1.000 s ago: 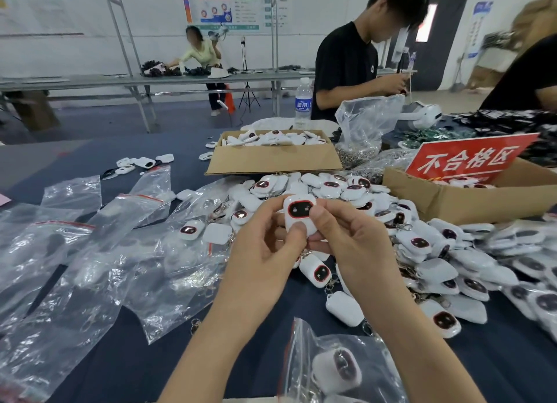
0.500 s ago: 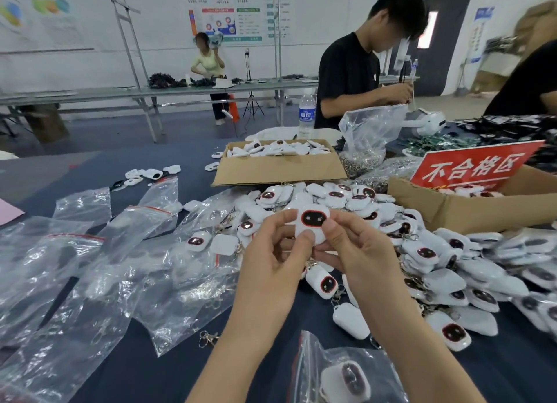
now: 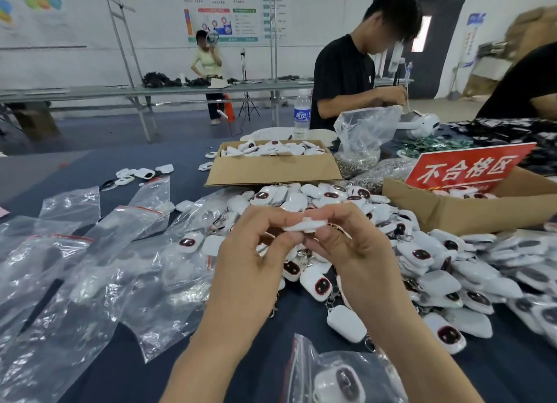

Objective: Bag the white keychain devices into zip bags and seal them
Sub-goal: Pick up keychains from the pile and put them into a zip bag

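Both hands hold one white keychain device above the table, tipped so only its white edge shows. My left hand pinches its left side and my right hand pinches its right side. A big pile of white devices with dark red-rimmed screens and metal rings spreads over the dark table to the right. Empty clear zip bags with red strips lie in a heap on the left. One zip bag with a device inside lies at the bottom edge.
A cardboard box of devices stands behind the pile. Another box with a red sign is at the right. A water bottle, a bag of metal rings and a person in black are beyond.
The device was held upright with its dark screen facing me; now my hands have tipped it flat so only its white edge shows. The camera has dipped and moved closer.
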{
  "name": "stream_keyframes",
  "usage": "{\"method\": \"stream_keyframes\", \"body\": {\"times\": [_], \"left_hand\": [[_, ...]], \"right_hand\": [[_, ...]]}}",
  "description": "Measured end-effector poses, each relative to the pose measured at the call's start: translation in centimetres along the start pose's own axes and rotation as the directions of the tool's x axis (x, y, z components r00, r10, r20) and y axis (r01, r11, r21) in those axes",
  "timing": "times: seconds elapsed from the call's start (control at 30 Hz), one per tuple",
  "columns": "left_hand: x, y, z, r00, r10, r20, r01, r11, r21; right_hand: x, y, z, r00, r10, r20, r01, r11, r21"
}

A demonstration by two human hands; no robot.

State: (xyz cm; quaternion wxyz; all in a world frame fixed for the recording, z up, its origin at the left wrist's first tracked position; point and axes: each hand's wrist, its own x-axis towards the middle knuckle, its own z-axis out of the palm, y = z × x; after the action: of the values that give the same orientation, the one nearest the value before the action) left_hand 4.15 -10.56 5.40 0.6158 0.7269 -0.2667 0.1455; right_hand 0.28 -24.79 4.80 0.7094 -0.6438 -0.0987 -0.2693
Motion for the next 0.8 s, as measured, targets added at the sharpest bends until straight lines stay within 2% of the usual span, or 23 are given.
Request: {"method": "stream_keyframes", "body": {"times": [0.17, 0.27, 0.37, 0.43, 0.57, 0.7, 0.8], "left_hand": [[0.28, -0.05, 0.04, 1.000, -0.017, 0.008, 0.017, 1.000, -0.008], [0.09, -0.41, 0.10, 0.999, -0.011, 0.042, 0.009, 0.999, 0.049], [-0.17, -0.09, 0.08, 0.989, -0.033, 0.147, 0.026, 0.998, 0.051], [-0.40, -0.21, 0.07, 0.973, -0.068, 0.221, 0.071, 0.997, -0.003], [-0.50, 0.42, -0.20, 0.973, -0.120, 0.199, 0.160, 0.967, -0.199], [-0.64, 0.42, -0.23, 0.971, -0.095, 0.219, 0.147, 0.961, -0.235], [-0.58, 0.29, -0.40, 0.971, -0.083, 0.224, 0.143, 0.954, -0.263]], "right_hand": [[-0.12, -0.01, 0.23, 1.000, -0.002, -0.001, 0.002, 0.996, -0.087], [-0.49, 0.32, 0.17, 1.000, 0.005, -0.006, -0.005, 0.990, -0.141], [-0.45, -0.02, 0.39, 0.999, 0.006, -0.049, -0.013, 0.989, -0.147], [-0.41, 0.19, 0.52, 0.998, 0.014, -0.066, -0.024, 0.990, -0.141], [-0.34, -0.13, 0.59, 0.998, -0.014, -0.058, 0.004, 0.987, -0.160], [-0.59, 0.11, 0.44, 0.994, -0.090, -0.066, 0.068, 0.954, -0.291], [-0.56, 0.47, 0.42, 0.996, -0.062, -0.062, 0.038, 0.945, -0.324]]}}
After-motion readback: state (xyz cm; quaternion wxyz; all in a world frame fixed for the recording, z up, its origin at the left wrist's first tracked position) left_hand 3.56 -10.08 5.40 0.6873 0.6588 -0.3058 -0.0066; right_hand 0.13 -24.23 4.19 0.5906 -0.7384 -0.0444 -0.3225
